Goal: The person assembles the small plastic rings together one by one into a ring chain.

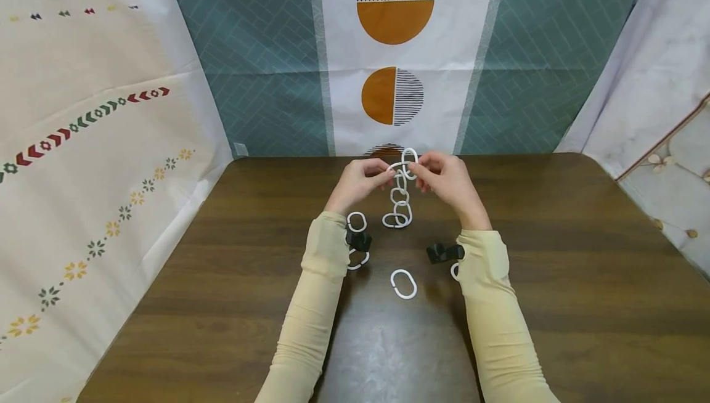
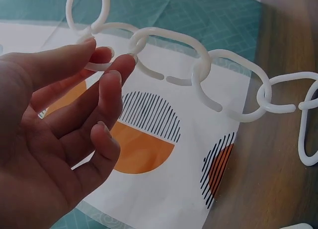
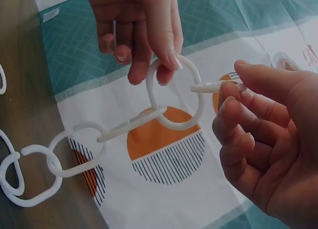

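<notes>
A chain of white plastic oval rings (image 2: 174, 34) hangs from both hands, its lower end resting on the table. Each ring has a small gap in its loop. My left hand (image 1: 363, 180) pinches one ring (image 3: 151, 92) between thumb and fingertips, near the top of the chain. Linked through it is the end ring (image 3: 208, 87), whose far side my right hand (image 1: 448, 182) pinches between thumb and index finger. In the left wrist view my left hand's other fingers (image 2: 106, 139) are loosely bent. The right fingertips partly hide the end ring.
Loose white rings lie on the brown wooden table (image 1: 222, 304): one in front (image 1: 415, 286), two by the left wrist (image 1: 366, 222), and one partly hidden by the right sleeve (image 1: 453, 272). A black wrist camera (image 1: 444, 253) juts from each cuff. Patterned cloth (image 1: 266, 82) hangs behind the table.
</notes>
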The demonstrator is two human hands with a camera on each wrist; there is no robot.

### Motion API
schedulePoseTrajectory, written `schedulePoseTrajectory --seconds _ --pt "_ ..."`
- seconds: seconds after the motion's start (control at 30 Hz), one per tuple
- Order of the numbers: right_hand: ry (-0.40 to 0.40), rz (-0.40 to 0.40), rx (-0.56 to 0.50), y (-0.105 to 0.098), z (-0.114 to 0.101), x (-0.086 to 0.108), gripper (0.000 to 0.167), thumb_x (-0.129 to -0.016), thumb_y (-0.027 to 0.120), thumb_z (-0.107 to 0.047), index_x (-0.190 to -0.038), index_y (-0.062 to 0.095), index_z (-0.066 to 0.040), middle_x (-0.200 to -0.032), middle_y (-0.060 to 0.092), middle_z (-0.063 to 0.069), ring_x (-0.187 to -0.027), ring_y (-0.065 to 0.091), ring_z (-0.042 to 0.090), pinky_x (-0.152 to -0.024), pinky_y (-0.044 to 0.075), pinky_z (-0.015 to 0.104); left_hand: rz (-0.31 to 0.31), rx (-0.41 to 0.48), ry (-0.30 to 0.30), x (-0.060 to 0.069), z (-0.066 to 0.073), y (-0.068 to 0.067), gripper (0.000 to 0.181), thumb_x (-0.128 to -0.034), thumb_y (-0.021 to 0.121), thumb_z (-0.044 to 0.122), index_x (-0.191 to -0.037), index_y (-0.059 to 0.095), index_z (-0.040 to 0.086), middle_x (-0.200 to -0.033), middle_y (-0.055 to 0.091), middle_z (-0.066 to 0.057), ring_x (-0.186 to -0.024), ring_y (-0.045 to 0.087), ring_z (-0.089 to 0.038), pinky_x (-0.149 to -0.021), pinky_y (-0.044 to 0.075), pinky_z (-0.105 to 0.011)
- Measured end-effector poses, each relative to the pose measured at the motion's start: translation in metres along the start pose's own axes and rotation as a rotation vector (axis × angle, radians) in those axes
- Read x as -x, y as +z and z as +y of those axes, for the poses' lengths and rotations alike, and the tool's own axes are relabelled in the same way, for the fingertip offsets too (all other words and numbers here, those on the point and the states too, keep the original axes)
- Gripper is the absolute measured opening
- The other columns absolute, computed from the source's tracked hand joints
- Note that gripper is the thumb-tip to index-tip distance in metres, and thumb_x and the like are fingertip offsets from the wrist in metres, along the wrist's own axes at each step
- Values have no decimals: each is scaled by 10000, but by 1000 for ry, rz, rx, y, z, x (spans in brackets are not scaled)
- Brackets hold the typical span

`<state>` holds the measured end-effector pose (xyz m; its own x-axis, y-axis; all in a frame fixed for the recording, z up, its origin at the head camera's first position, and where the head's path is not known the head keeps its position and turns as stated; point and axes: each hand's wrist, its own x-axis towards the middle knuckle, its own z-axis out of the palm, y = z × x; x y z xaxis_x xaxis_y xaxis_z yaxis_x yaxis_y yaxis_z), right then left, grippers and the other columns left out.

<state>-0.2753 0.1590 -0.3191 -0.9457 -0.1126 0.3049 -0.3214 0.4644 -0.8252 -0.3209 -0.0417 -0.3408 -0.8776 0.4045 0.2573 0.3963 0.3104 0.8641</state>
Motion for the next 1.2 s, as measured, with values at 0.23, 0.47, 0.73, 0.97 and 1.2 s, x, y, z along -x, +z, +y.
schedulePoseTrajectory --seconds 0.23,0.47,0.73,0.97,1.2 --pt "-7 7 11 2 -4 0 249 -929 657 -252 -897 639 -6 -649 639 34 -571 602 177 -539 443 214 -13 -8 -5 3 0 0 192 -907 683 190 -961 708 7 -792 697 -88 -709 613 -219 -714 509 -340" --pt "-16 -4 24 2 -1 2 250 -933 652 -247 -886 630 -2 -647 616 31 -578 571 144 -542 424 228 -33 -6 2 3 0 0 188 -909 682 205 -955 705 23 -836 701 -164 -775 625 -335 -764 523 -447" --pt "-32 7 71 0 2 1 206 -937 645 -212 -855 620 -25 -630 530 -11 -587 495 93 -548 386 236 -47 -44 27 2 3 -1 157 -909 683 204 -973 719 66 -808 683 -60 -775 627 -320 -665 475 -237" --pt "-13 -25 67 -1 6 2 206 -944 634 -209 -885 622 -12 -669 538 39 -612 495 96 -573 395 227 -66 -63 25 3 3 -1 164 -908 682 188 -1003 722 60 -835 678 -134 -816 622 -361 -675 467 -245" --pt "-30 -74 45 0 5 0 194 -947 629 -186 -894 626 1 -688 565 64 -623 514 98 -600 419 214 -99 -119 5 3 5 -3 197 -898 691 176 -1075 702 90 -1004 721 -107 -919 680 -227 -782 542 -277"
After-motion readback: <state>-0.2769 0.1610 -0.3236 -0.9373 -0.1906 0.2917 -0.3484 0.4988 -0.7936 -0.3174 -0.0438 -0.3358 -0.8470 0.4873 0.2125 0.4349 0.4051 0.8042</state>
